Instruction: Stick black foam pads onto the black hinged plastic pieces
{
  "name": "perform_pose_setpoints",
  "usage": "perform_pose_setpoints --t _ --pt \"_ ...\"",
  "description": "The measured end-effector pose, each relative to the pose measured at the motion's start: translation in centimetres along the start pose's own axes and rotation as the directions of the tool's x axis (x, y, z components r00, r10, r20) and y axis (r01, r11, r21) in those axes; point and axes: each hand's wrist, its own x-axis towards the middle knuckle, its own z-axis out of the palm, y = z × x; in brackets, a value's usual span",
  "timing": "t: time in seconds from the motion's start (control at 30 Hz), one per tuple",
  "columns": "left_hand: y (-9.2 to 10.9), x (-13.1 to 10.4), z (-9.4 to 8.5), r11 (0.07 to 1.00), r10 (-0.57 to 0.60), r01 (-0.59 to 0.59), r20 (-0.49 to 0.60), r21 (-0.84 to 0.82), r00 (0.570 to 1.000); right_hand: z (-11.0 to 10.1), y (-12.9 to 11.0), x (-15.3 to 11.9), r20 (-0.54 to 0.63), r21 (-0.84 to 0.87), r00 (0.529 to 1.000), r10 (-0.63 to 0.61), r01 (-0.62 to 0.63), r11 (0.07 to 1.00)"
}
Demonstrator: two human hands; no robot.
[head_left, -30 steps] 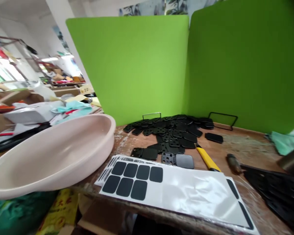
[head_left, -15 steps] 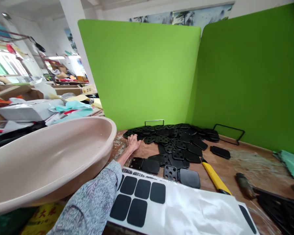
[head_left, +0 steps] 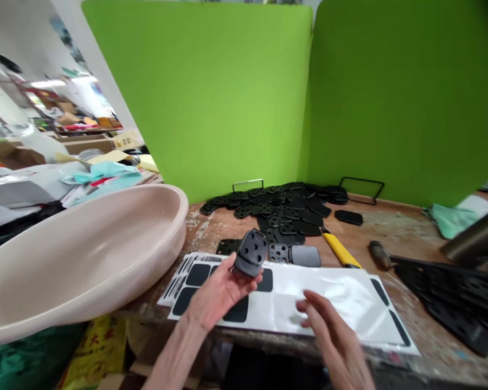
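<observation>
My left hand is closed on a black folded plate with round holes, raised above the front of the table. Over the white sticker sheet, my right hand hovers with its fingers apart, slightly blurred and holding nothing. Black rounded-square stickers show on the left part of the sheet. Just behind the sheet lies an unfolded hinged plate, one half with holes and the other smooth. Farther back spreads a heap of similar black plates.
A big pale pink basin stands at the left. A yellow-handled tool and a hammer-like tool lie right of the heap, near more black plates. Green panels rise behind; a green cloth lies far right.
My left hand has come back from the heap toward me, now with a black folded plate in it. My right hand has entered view, and the camera has tipped downward.
</observation>
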Motion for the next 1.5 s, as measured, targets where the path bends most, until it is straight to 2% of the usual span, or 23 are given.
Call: perform_pose_setpoints --t 0.07,0.1,0.17,0.23,0.3,0.33,0.37,0.43,0.53,0.6,0.67,0.83,0.97,1.07,1.13,1.17,1.23,1.3,1.37,1.4,1.47,1.5 --pt "-2.7 -2.4 1.1 0.979 -0.060 0.073 0.072 -0.193 0.996 2.5 -1.6 0.2 0.116 0.191 0.990 0.074 -0.096 0.977" --pt "-3.8 -3.4 1.4 0.971 -0.069 0.088 0.090 -0.223 0.994 3.3 -2.3 0.1 0.186 0.261 0.980 0.070 -0.118 0.958" --pt "-5.3 -4.8 1.7 0.980 -0.050 0.066 0.090 -0.186 0.995 4.1 -3.1 -0.4 0.258 0.316 0.965 0.043 -0.126 0.940" --pt "-6.1 -5.7 1.7 1.000 0.018 -0.018 0.005 -0.024 1.000 4.2 -3.0 -1.1 0.244 0.257 0.969 0.030 -0.094 0.962" --pt "-6.6 -6.1 1.8 0.975 0.147 -0.124 -0.118 0.186 0.982 4.1 -2.3 -2.1 0.176 0.107 0.984 -0.021 0.002 0.994" --pt "-6.9 -6.2 1.8 0.949 0.215 -0.167 -0.159 0.267 0.964 4.1 -1.8 -2.5 0.139 0.024 0.987 -0.085 0.082 0.996" --pt "-7.1 -6.2 2.0 0.927 0.268 -0.201 -0.183 0.317 0.946 4.1 -1.4 -3.0 0.105 -0.051 0.980 -0.168 0.174 0.983" --pt "-7.5 -6.3 2.3 0.920 0.305 -0.235 -0.197 0.313 0.932 4.2 -0.8 -3.8 0.090 -0.161 0.933 -0.349 0.359 0.919" --pt "-7.8 -6.7 2.6 0.977 0.196 -0.174 -0.184 0.127 0.963 4.1 -0.2 -4.9 0.197 -0.231 0.851 -0.486 0.522 0.821" --pt "-7.8 -7.1 2.4 0.993 0.121 -0.122 -0.122 0.001 0.985 3.7 0.0 -5.5 0.308 -0.266 0.803 -0.510 0.588 0.764" --pt "-7.7 -7.7 2.1 0.992 0.105 -0.108 -0.058 -0.060 0.993 3.3 0.4 -6.0 0.374 -0.295 0.764 -0.526 0.636 0.713" --pt "-7.6 -9.0 1.2 0.997 0.054 -0.053 0.013 -0.063 0.998 2.5 0.7 -6.3 0.424 -0.283 0.698 -0.577 0.707 0.648" --pt "-7.2 -9.5 0.2 0.999 -0.049 0.049 0.062 -0.003 0.997 1.6 -0.5 -5.6 0.425 -0.221 0.648 -0.632 0.751 0.622" --pt "-7.4 -9.4 -0.4 0.992 -0.124 0.122 0.086 0.037 0.988 1.3 -1.8 -5.2 0.419 -0.215 0.653 -0.631 0.746 0.630" --pt "-7.8 -9.4 -0.4 0.985 -0.154 0.148 0.062 0.088 0.986 1.5 -2.3 -5.3 0.423 -0.263 0.661 -0.621 0.745 0.614" --pt "-8.1 -9.5 -0.3 0.985 -0.125 0.121 0.026 0.123 0.992 1.7 -2.4 -5.5 0.418 -0.304 0.670 -0.614 0.740 0.600" --pt "-8.6 -9.8 0.2 0.978 0.013 0.001 -0.068 0.210 0.998 2.0 -2.3 -6.0 0.389 -0.376 0.691 -0.610 0.723 0.579" --pt "-8.8 -10.2 0.6 0.952 0.125 -0.087 -0.112 0.292 0.986 1.9 -2.3 -6.4 0.385 -0.392 0.719 -0.579 0.695 0.603" --pt "-8.7 -10.5 0.4 0.940 0.112 -0.072 -0.104 0.332 0.988 1.3 -2.3 -6.4 0.395 -0.342 0.763 -0.512 0.639 0.688" --pt "-8.5 -10.6 0.2 0.941 0.072 -0.039 -0.086 0.335 0.994 0.8 -2.3 -6.2 0.392 -0.313 0.805 -0.445 0.572 0.758" --pt "-8.4 -10.5 -0.8 0.950 -0.030 0.043 -0.046 0.308 0.998 -0.4 -2.1 -5.5 0.377 -0.258 0.896 -0.233 0.343 0.903" --pt "-8.4 -10.4 -1.3 0.959 -0.083 0.085 -0.017 0.270 0.996 -0.9 -1.9 -5.2 0.360 -0.215 0.926 -0.112 0.199 0.956"
